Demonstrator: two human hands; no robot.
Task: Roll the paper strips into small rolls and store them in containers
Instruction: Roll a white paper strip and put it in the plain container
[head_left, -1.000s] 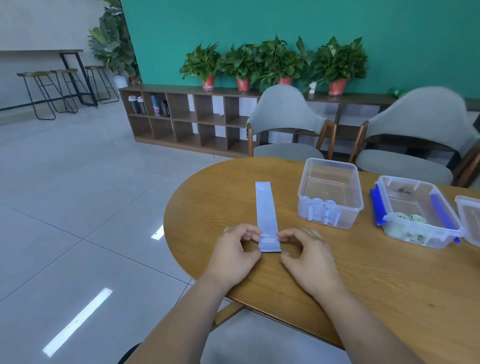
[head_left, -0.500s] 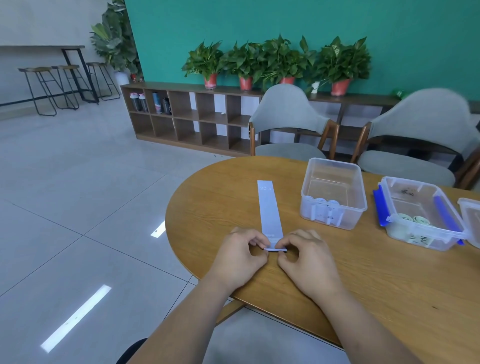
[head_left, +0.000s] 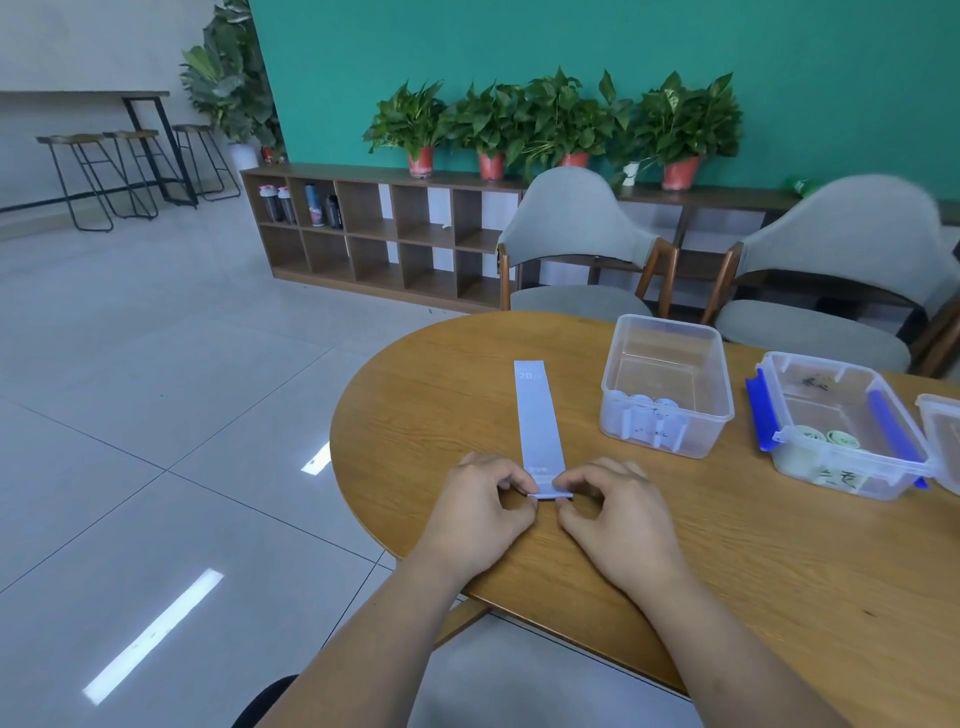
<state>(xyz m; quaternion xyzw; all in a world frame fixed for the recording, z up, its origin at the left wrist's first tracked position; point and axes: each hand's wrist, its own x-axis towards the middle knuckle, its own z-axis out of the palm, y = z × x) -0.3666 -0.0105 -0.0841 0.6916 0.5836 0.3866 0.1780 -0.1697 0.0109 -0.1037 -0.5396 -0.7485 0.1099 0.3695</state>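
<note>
A round wooden table (head_left: 727, 561) fills the lower right of the view from the head camera. Toward its far right stand two clear plastic boxes: a lidless box (head_left: 701, 436) with a few white paper rolls (head_left: 652, 410) against its near wall, and beside it a box with blue clips (head_left: 831, 364) holding pale green rolls (head_left: 826, 436).

Just left of the lidless box, a long paper strip (head_left: 537, 415) lies flat on the table, running straight away from the person. It is likely very light and thin, limp rather than stiff, easy to crease, and apt to spring open if released. It is probably best held at the two corners of the near end, so the roll stays even. The strip is pale lavender-blue and narrow, with faint white print reading "20" at its far end.

The left hand (head_left: 478, 506) and right hand (head_left: 618, 512) rest on the table at the strip's near end. Each hand pinches one corner between its curled thumb and forefinger.

Between the fingertips, the near end (head_left: 549, 496) is turned over into a small, flat first fold, the start of a roll.
</note>
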